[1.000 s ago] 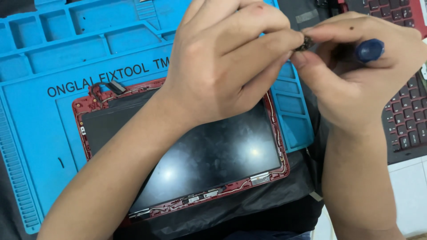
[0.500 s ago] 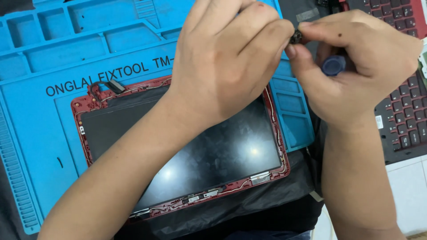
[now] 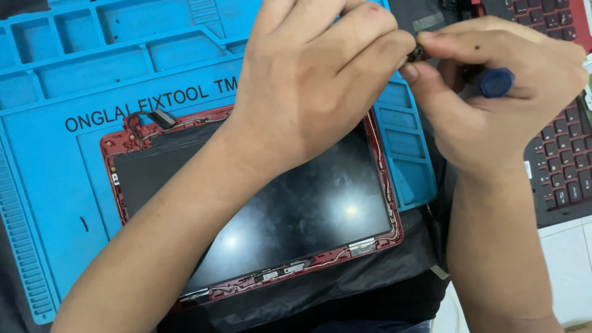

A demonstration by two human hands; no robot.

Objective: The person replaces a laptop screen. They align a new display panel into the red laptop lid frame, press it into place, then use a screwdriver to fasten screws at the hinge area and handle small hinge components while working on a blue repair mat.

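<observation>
- Two hands meet at the upper right of the frame around a small dark part (image 3: pixel 415 53), which is pinched between their fingertips; it is too small and too covered to name more closely.
- Left hand (image 3: pixel 314 74) comes in from the lower left, its forearm crossing the screen; its fingers are curled together, with the tips closed onto the small dark part.
- Right hand (image 3: pixel 499 92) rises from the lower right edge; its forefinger and thumb close on the same part from the right, while its other fingers are folded around a tool with a blue handle (image 3: pixel 496 81), whose end sticks out between the knuckles. The tool's tip is hidden.
- Below the hands, in the middle of the frame, lies a laptop display panel (image 3: pixel 296 216), dark and glossy with two light reflections, set in a red lid frame (image 3: pixel 394 203) with thin cables running along its edges.
- A small black connector on a cable (image 3: pixel 161 118) sits at the frame's upper left corner.
- Panel and frame rest on a blue repair mat (image 3: pixel 55 185) with moulded compartments, filling the left and top of the frame.
- At the far right edge lies a laptop keyboard (image 3: pixel 564 166) with dark keys and red edging, well apart from the mat's left side.
</observation>
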